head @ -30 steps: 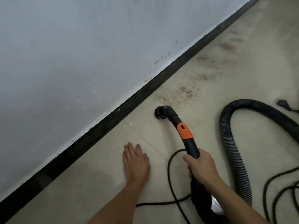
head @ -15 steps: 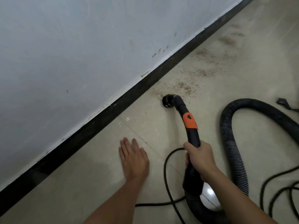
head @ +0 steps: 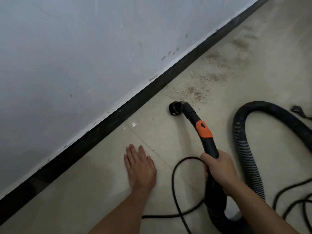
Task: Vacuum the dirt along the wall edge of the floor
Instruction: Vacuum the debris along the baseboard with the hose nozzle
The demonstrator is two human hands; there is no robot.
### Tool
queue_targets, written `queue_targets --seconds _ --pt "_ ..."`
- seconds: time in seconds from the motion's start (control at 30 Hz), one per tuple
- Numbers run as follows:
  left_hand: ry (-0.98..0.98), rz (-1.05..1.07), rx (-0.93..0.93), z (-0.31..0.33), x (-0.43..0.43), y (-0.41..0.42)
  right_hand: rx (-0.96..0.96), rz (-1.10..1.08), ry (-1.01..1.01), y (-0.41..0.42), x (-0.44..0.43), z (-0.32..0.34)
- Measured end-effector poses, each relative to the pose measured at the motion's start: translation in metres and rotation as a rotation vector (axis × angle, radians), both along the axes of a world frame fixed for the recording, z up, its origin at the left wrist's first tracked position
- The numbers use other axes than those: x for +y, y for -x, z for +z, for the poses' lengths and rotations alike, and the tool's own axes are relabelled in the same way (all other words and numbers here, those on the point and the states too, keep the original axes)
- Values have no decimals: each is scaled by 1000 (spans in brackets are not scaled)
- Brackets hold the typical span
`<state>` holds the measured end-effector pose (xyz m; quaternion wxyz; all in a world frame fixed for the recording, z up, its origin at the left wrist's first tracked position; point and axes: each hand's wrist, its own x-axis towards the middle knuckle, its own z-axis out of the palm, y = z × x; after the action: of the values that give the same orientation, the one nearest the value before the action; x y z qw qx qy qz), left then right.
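While the right hand (head: pixel 219 171) clenched the wand (head: pixel 210 147), dirt (head: pixel 194 93) lay ahead past its nozzle (head: pixel 173 108), along the skirting (head: pixel 152 90); left hand (head: pixel 141 168) splayed flat.

Hose (head: pixel 242 146) end beyond right edge

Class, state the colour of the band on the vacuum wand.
Orange, on the black vacuum wand; the band shows best in the head view.

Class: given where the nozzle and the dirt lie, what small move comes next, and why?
Probably slide the nozzle forward into the nearest dirt patch: brown specks lie just beyond it, beside the baseboard, and the right hand grips the wand, left hand flat on the floor.
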<state>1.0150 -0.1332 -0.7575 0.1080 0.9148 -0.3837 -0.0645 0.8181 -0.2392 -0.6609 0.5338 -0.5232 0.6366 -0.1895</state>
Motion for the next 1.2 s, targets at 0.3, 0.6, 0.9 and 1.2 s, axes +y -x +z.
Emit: queue_targets --seconds 0.3,0.6,0.9,1.2 --pt "-33 -40 24 7 5 -5 35 98 7 25 36 4" --pt "-128 -27 -38 14 52 -31 117 337 72 -50 23 18" --pt "-166 -8 -24 22 46 -28 505 575 83 78 0 45" --pt "-159 -146 -18 24 5 -17 456 391 -2 133 7 44"
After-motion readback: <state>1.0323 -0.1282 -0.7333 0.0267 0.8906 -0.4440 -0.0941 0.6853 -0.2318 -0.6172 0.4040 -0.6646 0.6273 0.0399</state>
